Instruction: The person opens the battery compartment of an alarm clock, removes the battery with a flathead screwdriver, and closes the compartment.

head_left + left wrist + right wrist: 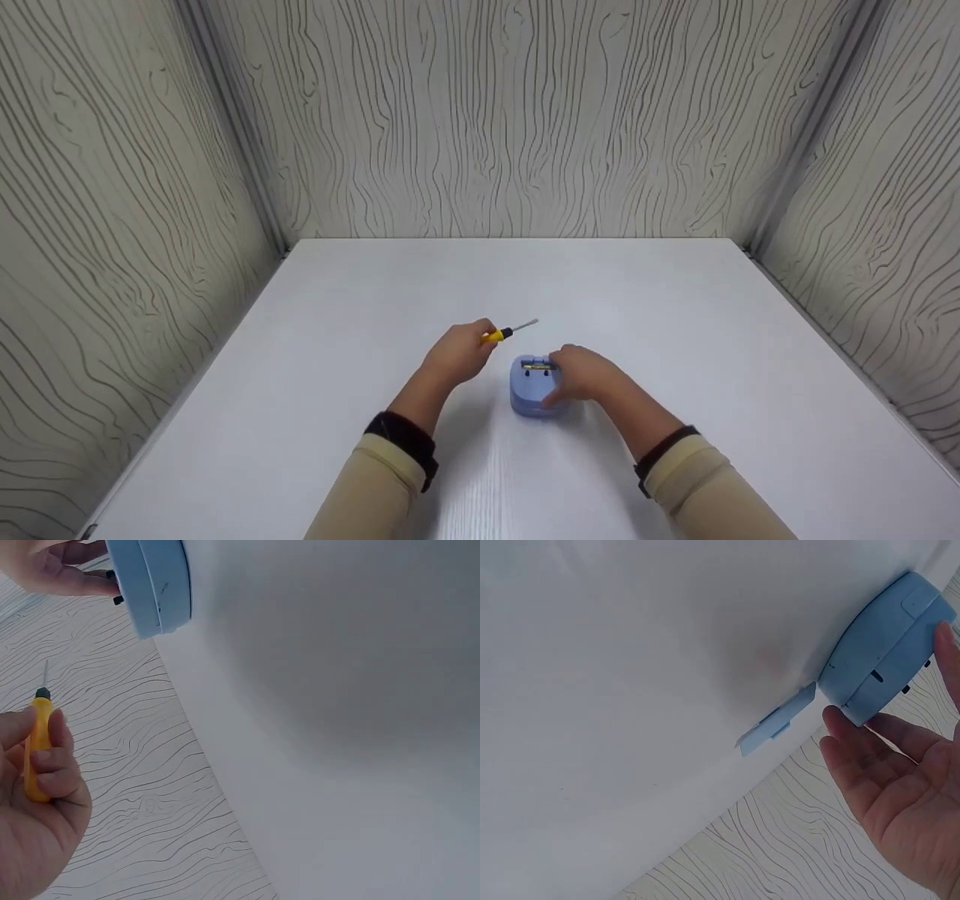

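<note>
My left hand [457,355] grips a screwdriver [493,337] pointing toward two o'clock. At that hand's four o'clock, my right hand [589,375] holds a blue box [530,388] by its three-o'clock side. Seen from my right wrist, a cover [780,720] lies at the box's eight o'clock.

Head camera looks forward-down from above; wrist cameras close, tilted, both catching blue case [154,586].

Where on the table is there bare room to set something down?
Three patches of table: beyond the screwdriver, up to the back wall; between left wall and left sleeve; between right sleeve and right wall. Crowded: the middle, left hand with screwdriver, right hand on box, cover beside it.
</note>
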The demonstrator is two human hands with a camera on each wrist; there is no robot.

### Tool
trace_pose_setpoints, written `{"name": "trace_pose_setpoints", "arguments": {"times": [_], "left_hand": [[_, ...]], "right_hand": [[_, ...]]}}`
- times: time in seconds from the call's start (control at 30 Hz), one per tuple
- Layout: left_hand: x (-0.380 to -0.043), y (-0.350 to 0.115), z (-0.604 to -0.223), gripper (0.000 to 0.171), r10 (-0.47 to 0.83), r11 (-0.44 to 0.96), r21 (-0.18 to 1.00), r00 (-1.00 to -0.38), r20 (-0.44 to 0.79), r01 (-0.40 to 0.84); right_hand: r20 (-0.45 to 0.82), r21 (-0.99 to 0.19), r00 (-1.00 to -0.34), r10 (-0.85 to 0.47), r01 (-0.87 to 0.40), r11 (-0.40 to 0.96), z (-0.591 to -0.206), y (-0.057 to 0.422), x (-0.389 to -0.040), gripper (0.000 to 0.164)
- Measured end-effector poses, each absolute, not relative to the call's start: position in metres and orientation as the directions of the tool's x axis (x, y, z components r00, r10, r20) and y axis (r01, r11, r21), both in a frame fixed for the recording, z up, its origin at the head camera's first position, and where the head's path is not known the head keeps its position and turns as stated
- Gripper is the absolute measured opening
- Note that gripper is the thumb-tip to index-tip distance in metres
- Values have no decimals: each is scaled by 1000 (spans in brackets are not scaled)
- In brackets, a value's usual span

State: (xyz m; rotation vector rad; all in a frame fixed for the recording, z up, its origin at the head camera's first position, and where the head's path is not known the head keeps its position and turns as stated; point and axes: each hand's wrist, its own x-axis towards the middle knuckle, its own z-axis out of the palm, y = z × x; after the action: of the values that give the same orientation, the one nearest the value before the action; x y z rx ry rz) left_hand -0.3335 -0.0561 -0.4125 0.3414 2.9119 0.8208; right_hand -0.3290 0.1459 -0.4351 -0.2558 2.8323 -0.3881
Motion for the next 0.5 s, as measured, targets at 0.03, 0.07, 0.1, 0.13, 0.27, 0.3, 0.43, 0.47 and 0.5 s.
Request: {"name": "trace_pose_setpoints", "arguments": {"times": [0.03, 0.07, 0.1, 0.13, 0.27, 0.3, 0.43, 0.47, 0.5], "left_hand": [[-334, -56, -411, 23, 241, 838, 509, -970, -27, 194], [-333, -56, -410, 22, 241, 847, 494, -970, -26, 197], [-333, -56, -409, 22, 240, 857, 473, -970, -22, 202], [-332, -56, -407, 21, 241, 869, 450, -970, -19, 206], [-332, -54, -403, 21, 237, 894, 397, -971, -27, 207], [-332, -54, -402, 21, 240, 898, 386, -970, -26, 212], [-331, -51, -397, 19, 240, 907, 367, -970, -47, 207], [-331, -50, -396, 18, 238, 909, 364, -969, -59, 201], [-331, -50, -395, 17, 237, 913, 359, -969, -71, 197]], "right_hand": [[-236, -283, -949, -210, -140, 949, -435, 146, -329, 81], [-231, -280, -949, -212, -144, 949, -435, 146, -329, 81], [-227, -275, -950, -215, -150, 950, -436, 146, -328, 80], [-224, -271, -950, -219, -155, 950, -436, 146, -328, 80], [-224, -259, -950, -217, -157, 953, -436, 146, -328, 80], [-226, -257, -950, -215, -154, 954, -435, 145, -328, 80], [-230, -241, -949, -213, -157, 958, -434, 145, -327, 81], [-231, -236, -949, -215, -160, 958, -433, 145, -327, 81], [-230, -232, -949, -217, -163, 959, -433, 145, -327, 81]]}}
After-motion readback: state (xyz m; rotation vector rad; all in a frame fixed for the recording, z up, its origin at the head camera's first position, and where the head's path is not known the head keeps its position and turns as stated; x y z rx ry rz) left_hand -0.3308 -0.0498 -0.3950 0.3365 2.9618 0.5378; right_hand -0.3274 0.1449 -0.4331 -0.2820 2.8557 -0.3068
